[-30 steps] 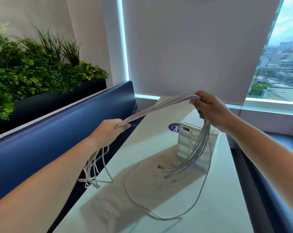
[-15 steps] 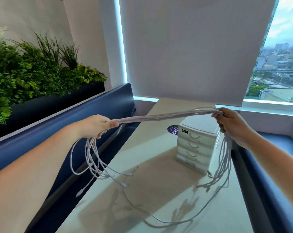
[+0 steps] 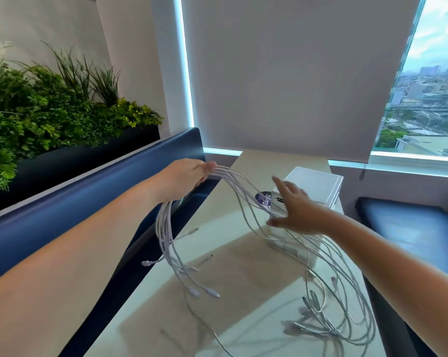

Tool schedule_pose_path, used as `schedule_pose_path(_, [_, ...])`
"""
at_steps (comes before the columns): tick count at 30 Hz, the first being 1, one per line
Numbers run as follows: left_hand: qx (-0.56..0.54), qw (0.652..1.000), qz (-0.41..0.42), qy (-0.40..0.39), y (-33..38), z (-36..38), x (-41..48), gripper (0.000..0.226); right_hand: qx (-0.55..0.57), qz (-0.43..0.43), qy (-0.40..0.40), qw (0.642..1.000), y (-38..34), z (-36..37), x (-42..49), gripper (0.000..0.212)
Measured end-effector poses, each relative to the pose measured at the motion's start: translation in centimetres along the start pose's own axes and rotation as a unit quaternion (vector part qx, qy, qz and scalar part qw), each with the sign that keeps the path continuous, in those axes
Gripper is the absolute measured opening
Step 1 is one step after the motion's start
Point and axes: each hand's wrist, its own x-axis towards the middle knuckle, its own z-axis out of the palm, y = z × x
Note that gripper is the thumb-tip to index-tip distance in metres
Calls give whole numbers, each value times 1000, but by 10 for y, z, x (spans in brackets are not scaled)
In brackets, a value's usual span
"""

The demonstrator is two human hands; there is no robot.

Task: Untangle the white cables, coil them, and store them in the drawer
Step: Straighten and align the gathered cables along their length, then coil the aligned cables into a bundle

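Note:
My left hand (image 3: 187, 177) grips a bundle of several white cables (image 3: 243, 194) raised over the left edge of the pale table (image 3: 233, 292). Loose ends hang below that hand, and the rest arcs to the right and falls in loops (image 3: 341, 318) on the table's right side. My right hand (image 3: 291, 210) is spread with straight fingers and holds nothing; strands run just under it. Behind it stands a small white drawer unit (image 3: 318, 184), its drawer fronts mostly hidden by the hand.
A blue bench back (image 3: 94, 191) runs along the table's left side, with a planter of green plants (image 3: 50, 117) behind it. Another blue seat (image 3: 408, 228) lies to the right. A lowered blind (image 3: 295, 73) and a window stand behind the table. A purple sticker (image 3: 263, 197) sits beside the drawer unit.
My right hand has let go of the cable bundle and opened. The released strands dropped onto the right side of the table. My left hand moved right and forward with its end.

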Motion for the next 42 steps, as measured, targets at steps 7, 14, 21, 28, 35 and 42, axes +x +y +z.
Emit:
schedule_pose_path(7, [32,998,61,-17,25,14,4,50,65,-181,91,977,-80,-24,29,40])
schedule_pose_path(14, [-139,989,38,-36,5,16,-2,38,125,-149,100,976,-86,-37,42,11])
schedule_pose_path(21, [-220,974,-5,-60,-42,32,-18,46,317,-22,174,932,-56,-57,51,17])
schedule_pose_path(28, [-213,972,-95,-29,-55,37,-25,50,382,57,189,903,-11,-49,54,19])
schedule_pose_path(35, [-194,973,-125,-29,-51,43,-24,50,52,8,17,998,-11,-27,42,81])
schedule_pose_path(42, [-188,970,-85,-126,-16,56,-16,45,-39,-171,-70,982,-68,4,42,21])
